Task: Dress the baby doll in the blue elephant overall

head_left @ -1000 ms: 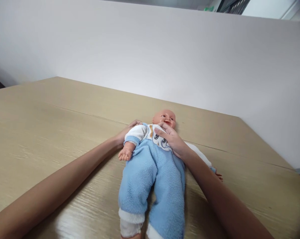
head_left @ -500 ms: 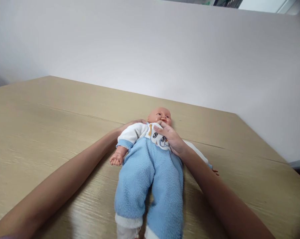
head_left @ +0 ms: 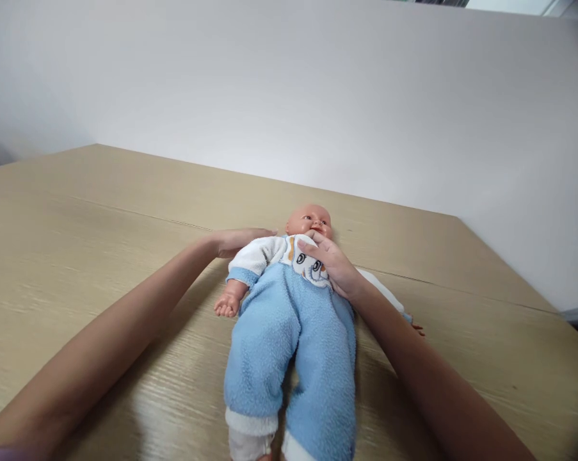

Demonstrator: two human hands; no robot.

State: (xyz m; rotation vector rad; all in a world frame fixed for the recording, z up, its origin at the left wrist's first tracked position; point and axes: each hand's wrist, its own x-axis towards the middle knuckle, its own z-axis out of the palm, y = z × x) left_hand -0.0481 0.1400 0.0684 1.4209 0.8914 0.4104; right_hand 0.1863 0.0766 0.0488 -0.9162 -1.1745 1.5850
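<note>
A bald baby doll (head_left: 291, 307) lies on its back in a fleecy outfit, with white sleeves, blue legs and an animal face stitched on the chest. My right hand (head_left: 337, 264) rests on its upper chest, thumb on the white cloth and fingers at the collar under the chin, gripping the doll there. On the other side, my left hand (head_left: 240, 241) lies stretched out low behind the doll's shoulder. Its fingertips come near the neck and are partly hidden by the white sleeve (head_left: 256, 259).
The doll lies on a wide wooden table (head_left: 125, 256) with a thin seam across it. A pale wall or panel (head_left: 279, 96) rises behind the far edge. The doll's other arm (head_left: 389, 298) reaches out to the right, partly behind my forearm.
My left hand has drawn back slightly from the doll's neck, so more of it shows beside the shoulder. My right hand stays on the chest. The view has shifted slightly.
</note>
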